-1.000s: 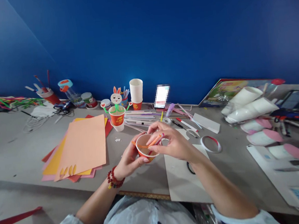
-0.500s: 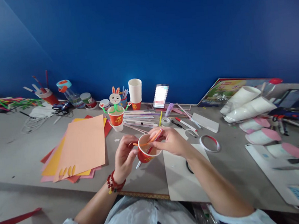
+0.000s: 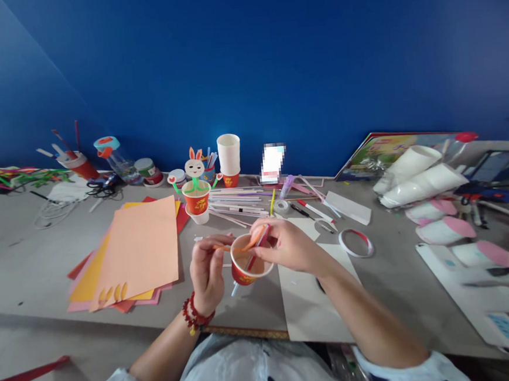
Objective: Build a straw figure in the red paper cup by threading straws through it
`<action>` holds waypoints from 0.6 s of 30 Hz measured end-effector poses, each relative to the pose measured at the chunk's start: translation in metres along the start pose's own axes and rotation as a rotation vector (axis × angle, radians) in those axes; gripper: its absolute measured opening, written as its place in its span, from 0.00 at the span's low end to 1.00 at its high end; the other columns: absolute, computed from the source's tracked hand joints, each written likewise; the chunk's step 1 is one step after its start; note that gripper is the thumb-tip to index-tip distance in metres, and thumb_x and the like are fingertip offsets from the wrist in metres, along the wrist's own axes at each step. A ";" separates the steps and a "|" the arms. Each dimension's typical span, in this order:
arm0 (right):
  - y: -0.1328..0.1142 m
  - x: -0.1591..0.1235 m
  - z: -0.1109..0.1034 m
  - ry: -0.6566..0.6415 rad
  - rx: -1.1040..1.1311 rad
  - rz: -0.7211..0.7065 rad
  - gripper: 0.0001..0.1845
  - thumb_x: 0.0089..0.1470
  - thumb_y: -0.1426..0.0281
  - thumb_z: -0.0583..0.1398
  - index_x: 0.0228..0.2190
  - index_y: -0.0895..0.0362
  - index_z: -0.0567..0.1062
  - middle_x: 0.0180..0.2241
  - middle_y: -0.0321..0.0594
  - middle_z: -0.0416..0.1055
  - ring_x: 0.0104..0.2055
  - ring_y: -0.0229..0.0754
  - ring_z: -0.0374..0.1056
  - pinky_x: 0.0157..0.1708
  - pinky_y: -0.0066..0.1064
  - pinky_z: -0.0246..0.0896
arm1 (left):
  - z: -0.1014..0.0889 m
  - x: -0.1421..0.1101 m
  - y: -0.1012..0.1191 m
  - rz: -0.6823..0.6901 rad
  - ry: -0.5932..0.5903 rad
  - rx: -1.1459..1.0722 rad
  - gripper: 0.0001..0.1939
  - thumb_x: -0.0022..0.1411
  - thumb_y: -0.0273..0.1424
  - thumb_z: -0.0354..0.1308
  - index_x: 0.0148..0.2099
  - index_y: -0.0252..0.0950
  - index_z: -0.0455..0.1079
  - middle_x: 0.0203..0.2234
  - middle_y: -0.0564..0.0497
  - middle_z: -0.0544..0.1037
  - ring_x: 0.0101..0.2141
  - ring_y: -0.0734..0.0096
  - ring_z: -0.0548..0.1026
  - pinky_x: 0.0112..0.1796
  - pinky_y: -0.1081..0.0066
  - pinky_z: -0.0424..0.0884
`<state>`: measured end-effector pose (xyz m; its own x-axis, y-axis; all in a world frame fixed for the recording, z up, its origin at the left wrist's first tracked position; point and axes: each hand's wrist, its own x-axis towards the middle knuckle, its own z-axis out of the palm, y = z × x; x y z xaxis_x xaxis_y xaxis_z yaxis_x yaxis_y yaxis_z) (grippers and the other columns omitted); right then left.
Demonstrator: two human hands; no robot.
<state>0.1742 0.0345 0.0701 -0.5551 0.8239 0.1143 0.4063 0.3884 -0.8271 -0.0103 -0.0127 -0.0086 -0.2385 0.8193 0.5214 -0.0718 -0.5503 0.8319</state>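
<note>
Over the table edge, a red paper cup (image 3: 242,278) with a white rim is tilted with its mouth toward me. A thin orange pipe cleaner (image 3: 242,249) runs across the cup's mouth and out past its left side. My left hand (image 3: 206,276) is closed, pinching the left end of the pipe cleaner. My right hand (image 3: 289,247) is closed at the cup's right rim, its fingers round the bent orange part and the top of a pink-and-white straw (image 3: 250,263). The straw's pale lower end shows beneath the cup.
Coloured paper sheets (image 3: 141,240) lie to the left. Behind stand a rabbit-face cup figure (image 3: 197,201) and stacked white cups (image 3: 229,151). Several straws (image 3: 242,200), a tape roll (image 3: 356,243), white card (image 3: 312,309) and bagged cups (image 3: 426,186) are spread around.
My left hand has shifted slightly left and down, with more of the orange pipe cleaner showing outside the cup. The cup has moved slightly left and down.
</note>
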 end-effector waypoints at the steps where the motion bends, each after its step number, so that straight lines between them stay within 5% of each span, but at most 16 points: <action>1: 0.000 0.000 0.001 0.005 -0.007 -0.007 0.03 0.50 0.75 0.62 0.29 0.55 0.75 0.36 0.36 0.74 0.36 0.40 0.70 0.31 0.28 0.61 | 0.000 -0.001 0.000 0.007 0.009 -0.030 0.05 0.71 0.33 0.50 0.44 0.40 0.66 0.37 0.49 0.79 0.42 0.63 0.78 0.50 0.54 0.72; 12: -0.004 0.004 0.006 -0.057 -0.133 0.036 0.05 0.53 0.68 0.65 0.29 0.54 0.74 0.30 0.31 0.70 0.28 0.35 0.65 0.27 0.25 0.54 | -0.004 0.007 0.001 -0.030 0.005 -0.055 0.05 0.70 0.33 0.53 0.45 0.38 0.66 0.42 0.47 0.76 0.42 0.66 0.77 0.45 0.63 0.74; 16: 0.003 0.005 0.007 -0.070 -0.060 0.032 0.10 0.57 0.61 0.64 0.32 0.55 0.76 0.33 0.34 0.73 0.32 0.37 0.68 0.30 0.26 0.57 | -0.002 0.012 0.003 -0.177 -0.070 -0.223 0.13 0.71 0.41 0.49 0.42 0.38 0.67 0.46 0.45 0.73 0.49 0.60 0.75 0.51 0.56 0.72; 18: 0.006 0.005 0.009 -0.057 -0.051 0.034 0.10 0.59 0.60 0.63 0.35 0.55 0.78 0.37 0.36 0.74 0.35 0.38 0.70 0.32 0.27 0.59 | 0.000 0.011 0.004 -0.183 -0.158 -0.242 0.19 0.70 0.47 0.48 0.48 0.38 0.68 0.53 0.42 0.71 0.54 0.55 0.72 0.56 0.52 0.68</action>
<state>0.1667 0.0372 0.0610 -0.5802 0.8127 0.0533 0.4612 0.3817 -0.8010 -0.0138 -0.0059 0.0008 -0.0488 0.9122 0.4067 -0.3318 -0.3989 0.8548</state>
